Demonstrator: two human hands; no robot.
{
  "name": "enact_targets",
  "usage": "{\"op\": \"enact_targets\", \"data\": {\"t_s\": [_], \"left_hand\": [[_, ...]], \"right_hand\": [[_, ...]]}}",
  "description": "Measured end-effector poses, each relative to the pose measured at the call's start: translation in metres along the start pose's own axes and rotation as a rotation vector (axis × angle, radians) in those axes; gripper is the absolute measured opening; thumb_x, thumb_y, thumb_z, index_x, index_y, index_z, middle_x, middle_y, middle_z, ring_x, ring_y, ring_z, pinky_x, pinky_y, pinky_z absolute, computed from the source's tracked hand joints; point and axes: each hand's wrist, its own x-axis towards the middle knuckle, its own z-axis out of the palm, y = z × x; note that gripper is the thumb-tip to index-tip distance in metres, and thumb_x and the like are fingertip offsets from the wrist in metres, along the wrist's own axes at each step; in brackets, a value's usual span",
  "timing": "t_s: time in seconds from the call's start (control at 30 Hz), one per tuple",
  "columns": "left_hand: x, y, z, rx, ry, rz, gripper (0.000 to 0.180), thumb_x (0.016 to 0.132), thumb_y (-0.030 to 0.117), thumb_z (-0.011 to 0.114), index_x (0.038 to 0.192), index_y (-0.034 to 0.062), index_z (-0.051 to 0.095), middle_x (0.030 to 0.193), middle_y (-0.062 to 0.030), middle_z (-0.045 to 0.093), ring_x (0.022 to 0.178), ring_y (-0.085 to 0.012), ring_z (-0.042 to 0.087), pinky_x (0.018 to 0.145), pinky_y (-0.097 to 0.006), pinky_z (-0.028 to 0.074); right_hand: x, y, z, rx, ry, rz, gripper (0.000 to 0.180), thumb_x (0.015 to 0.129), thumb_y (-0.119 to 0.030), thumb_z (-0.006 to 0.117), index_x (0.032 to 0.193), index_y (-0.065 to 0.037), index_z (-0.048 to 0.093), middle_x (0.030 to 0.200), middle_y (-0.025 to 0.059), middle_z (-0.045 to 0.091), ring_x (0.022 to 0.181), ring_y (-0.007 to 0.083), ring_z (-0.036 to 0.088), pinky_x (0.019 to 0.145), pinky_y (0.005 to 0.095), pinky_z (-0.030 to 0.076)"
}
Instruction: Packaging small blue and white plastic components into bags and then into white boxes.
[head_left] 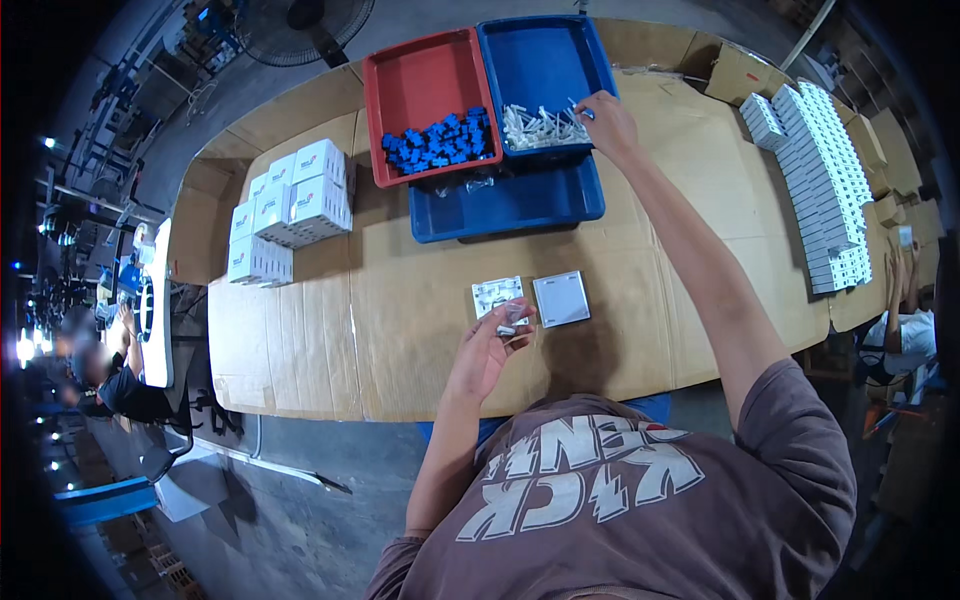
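My left hand (483, 357) is closed around a small clear plastic bag (515, 311) with a few pale pieces in it. Under and behind that hand lies a white square box part (490, 289) with cut-outs, partly covered by the fingers. Just right of it sits a flat white square panel (562, 299) with small marks at its corners. Farther off, my right hand (609, 124) reaches to the right rim of a blue bin (545, 60). Its fingertips are pinched together above a heap of slim white stick-like parts (540, 128); what they hold is too small to make out.
A red bin (425, 75) holds blue plastic pieces (440, 142). In front, another blue bin (500, 215) sits lower. White boxes (300, 195) are stacked left, long rows of white units (815, 190) right. Cardboard walls edge the table (400, 330). Other people sit at both sides.
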Motion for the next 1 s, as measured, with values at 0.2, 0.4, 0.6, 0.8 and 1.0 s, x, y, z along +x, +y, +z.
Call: {"op": "enact_targets", "data": {"t_s": [0.2, 0.4, 0.6, 0.8, 1.0], "left_hand": [[0.008, -0.006, 0.004, 0.038, -0.025, -0.024, 0.045, 0.109, 0.032, 0.051, 0.140, -0.0006, 0.058, 0.126, -0.0138, 0.070, 0.104, -0.0205, 0.068, 0.093, -0.036, 0.054], [0.022, -0.017, 0.002, -0.151, -0.083, -0.108, 0.047, 0.109, 0.032, 0.052, 0.141, -0.0022, 0.056, 0.126, -0.0127, 0.069, 0.101, -0.0216, 0.069, 0.090, -0.037, 0.056], [0.024, -0.004, 0.024, -0.267, -0.075, -0.126, 0.047, 0.111, 0.036, 0.046, 0.140, 0.0001, 0.055, 0.125, -0.0130, 0.071, 0.098, -0.0212, 0.071, 0.088, -0.036, 0.057], [0.021, -0.006, 0.015, -0.278, -0.067, -0.125, 0.042, 0.110, 0.033, 0.051, 0.137, 0.0024, 0.058, 0.120, -0.0128, 0.074, 0.098, -0.0205, 0.073, 0.086, -0.036, 0.059], [0.017, -0.004, 0.021, -0.183, -0.045, -0.098, 0.042, 0.109, 0.033, 0.053, 0.139, 0.0038, 0.057, 0.124, -0.0128, 0.071, 0.102, -0.0223, 0.071, 0.087, -0.037, 0.057]], "right_hand": [[-0.006, -0.023, -0.066, 1.613, 0.002, 0.569, 0.025, 0.098, -0.012, 0.073, 0.119, 0.002, 0.071, 0.104, 0.0041, 0.070, 0.087, 0.0110, 0.061, 0.073, 0.0257, 0.050], [-0.040, -0.059, -0.110, 1.633, -0.082, 0.534, 0.023, 0.096, -0.011, 0.076, 0.116, -0.002, 0.073, 0.101, 0.0034, 0.074, 0.081, 0.0084, 0.060, 0.070, 0.0237, 0.048], [-0.126, -0.111, -0.100, 1.151, -0.533, 0.422, 0.016, 0.095, -0.011, 0.077, 0.107, -0.001, 0.074, 0.090, 0.0003, 0.071, 0.079, 0.0055, 0.061, 0.070, 0.0227, 0.049], [-0.164, -0.138, -0.093, 1.123, -0.760, 0.383, 0.015, 0.093, -0.011, 0.078, 0.104, 0.000, 0.075, 0.087, -0.0001, 0.071, 0.078, 0.0042, 0.061, 0.069, 0.0216, 0.048], [-0.157, -0.143, -0.098, 1.100, -0.936, 0.234, 0.014, 0.092, -0.007, 0.078, 0.104, 0.000, 0.075, 0.090, 0.0015, 0.073, 0.081, 0.0064, 0.063, 0.072, 0.0240, 0.049]]}}
